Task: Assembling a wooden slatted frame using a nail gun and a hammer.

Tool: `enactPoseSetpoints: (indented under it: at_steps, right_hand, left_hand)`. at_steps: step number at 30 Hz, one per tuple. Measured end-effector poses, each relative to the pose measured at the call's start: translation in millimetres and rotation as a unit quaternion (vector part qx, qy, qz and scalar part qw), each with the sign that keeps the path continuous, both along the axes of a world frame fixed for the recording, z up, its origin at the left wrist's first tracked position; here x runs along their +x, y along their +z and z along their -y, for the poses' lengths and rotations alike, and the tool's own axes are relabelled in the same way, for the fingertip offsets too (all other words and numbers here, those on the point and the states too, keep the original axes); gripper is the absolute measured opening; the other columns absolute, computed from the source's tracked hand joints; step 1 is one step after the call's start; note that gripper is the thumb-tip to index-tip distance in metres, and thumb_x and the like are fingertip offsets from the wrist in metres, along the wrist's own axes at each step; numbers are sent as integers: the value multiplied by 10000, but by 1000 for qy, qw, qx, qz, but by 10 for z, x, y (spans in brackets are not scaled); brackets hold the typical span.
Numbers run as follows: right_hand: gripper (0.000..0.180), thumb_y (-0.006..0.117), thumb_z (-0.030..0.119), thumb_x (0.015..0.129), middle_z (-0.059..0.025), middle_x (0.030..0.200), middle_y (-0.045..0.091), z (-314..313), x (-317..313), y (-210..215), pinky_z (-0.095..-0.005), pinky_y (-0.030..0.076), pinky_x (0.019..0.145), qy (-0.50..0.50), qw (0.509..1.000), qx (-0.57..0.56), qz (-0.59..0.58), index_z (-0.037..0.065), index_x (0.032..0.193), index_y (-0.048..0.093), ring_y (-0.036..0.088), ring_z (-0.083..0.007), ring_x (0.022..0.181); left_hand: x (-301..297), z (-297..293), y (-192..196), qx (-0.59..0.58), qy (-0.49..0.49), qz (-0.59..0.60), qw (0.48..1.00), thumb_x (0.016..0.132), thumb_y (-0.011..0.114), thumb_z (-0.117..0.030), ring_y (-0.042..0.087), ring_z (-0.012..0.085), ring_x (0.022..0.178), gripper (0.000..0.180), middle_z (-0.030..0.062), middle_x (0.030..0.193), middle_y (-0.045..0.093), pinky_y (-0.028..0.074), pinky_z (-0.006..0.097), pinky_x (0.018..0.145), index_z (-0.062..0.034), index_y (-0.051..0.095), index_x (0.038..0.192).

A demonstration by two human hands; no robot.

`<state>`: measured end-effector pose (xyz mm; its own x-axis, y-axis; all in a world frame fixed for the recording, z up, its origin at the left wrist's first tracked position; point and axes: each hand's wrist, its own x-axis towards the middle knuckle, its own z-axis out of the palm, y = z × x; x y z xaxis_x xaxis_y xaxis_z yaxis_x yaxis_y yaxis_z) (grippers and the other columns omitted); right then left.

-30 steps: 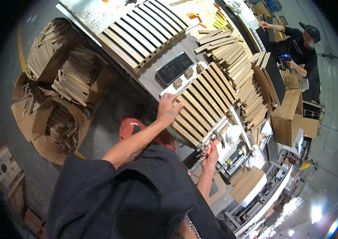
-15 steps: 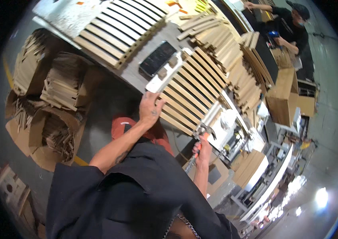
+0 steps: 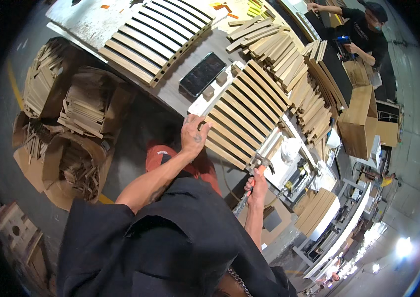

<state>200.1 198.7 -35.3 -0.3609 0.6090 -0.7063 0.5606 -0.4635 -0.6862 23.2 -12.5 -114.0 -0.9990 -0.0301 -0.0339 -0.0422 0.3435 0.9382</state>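
Note:
My right hand [image 3: 257, 187] is closed around the orange-and-grey grip of a claw hammer [image 3: 261, 161]. The hammer's metal head is beside the near right corner of a slatted wooden panel [image 3: 246, 112], whose light slats lie in parallel rows with dark gaps. At the panel's near left corner, my left hand [image 3: 195, 136] grips the edge with curled fingers; their tips are partly hidden. White jig rails [image 3: 201, 105] run along the panel's ends, with small wooden blocks on the left one.
A black tablet-like device [image 3: 202, 74] lies beyond the left rail. Another slatted panel [image 3: 138, 55] rests at the far left of the table. Loose slats [image 3: 272, 49] are piled behind. Cardboard boxes of wood strips [image 3: 83, 106] stand left. A co-worker [image 3: 366, 37] holds a blue tool at far right.
The whole view has shifted slightly, moving the scene a little right. My left hand stays at the panel's corner, and the hammer remains beside the near right corner.

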Motion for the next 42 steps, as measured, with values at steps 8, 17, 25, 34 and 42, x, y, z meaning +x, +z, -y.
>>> enactPoseSetpoints:
  at_steps: [8,17,25,34,42]
  right_hand:
    - [242,586,296,1019,-24,658,492,-11,-22,87,-252,373,427,13,1000,15,-10,77,1122,576,456,-122,474]
    - [284,585,320,1018,-10,655,503,-81,71,36,-251,372,424,25,999,-34,-6,89,1184,589,460,-118,470]
    - [285,552,245,1013,-33,698,523,-196,369,-46,-250,364,451,-66,994,-89,-19,59,1229,556,466,-119,504]
    - [291,555,247,1017,-38,688,535,-18,318,46,-250,370,452,-92,995,-22,-23,65,1244,562,474,-124,498]
    - [306,579,285,1028,-46,709,535,82,176,-7,-250,386,461,-54,997,-31,-49,48,1221,584,495,-131,518]
  left_hand:
    - [13,37,-30,-14,13,-9,1000,815,769,-204,635,352,906,324,182,968,634,506,406,818,12,712,1049]
    - [-6,71,35,9,4,-15,1000,829,729,-191,585,363,986,318,178,1000,619,480,430,866,14,689,1070]
    - [220,377,139,100,-6,123,987,853,712,-183,629,326,796,415,184,946,608,509,393,752,-21,648,1229]
    - [218,310,76,50,-42,81,995,887,686,-173,630,317,768,312,181,807,628,491,393,720,-36,721,1165]
    - [231,257,22,29,-26,58,998,888,701,-170,633,311,764,312,171,799,636,496,398,722,-37,720,1169]
